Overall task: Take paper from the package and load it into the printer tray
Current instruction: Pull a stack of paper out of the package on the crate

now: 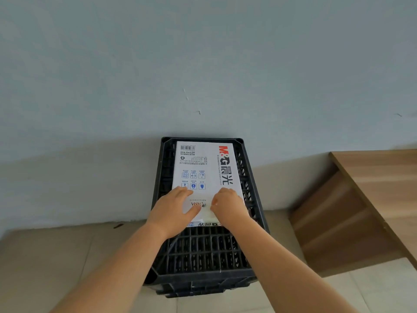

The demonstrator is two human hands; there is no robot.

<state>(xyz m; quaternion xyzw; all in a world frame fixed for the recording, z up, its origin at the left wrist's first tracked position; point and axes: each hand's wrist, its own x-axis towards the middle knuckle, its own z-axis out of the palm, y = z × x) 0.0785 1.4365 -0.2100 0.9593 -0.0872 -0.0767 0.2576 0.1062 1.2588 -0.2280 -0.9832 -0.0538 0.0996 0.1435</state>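
A white paper package (204,168) with red and black lettering lies flat on top of an upturned black plastic crate (203,251), against the wall. My left hand (173,208) rests palm down on the package's near left part, fingers spread. My right hand (228,205) sits on the near right part with its fingers curled and pinching the wrapper at the near end. No printer or tray is in view.
A pale blue wall (203,64) rises right behind the crate. A wooden desk (379,177) with a side panel stands to the right. Beige floor tiles (67,251) surround the crate.
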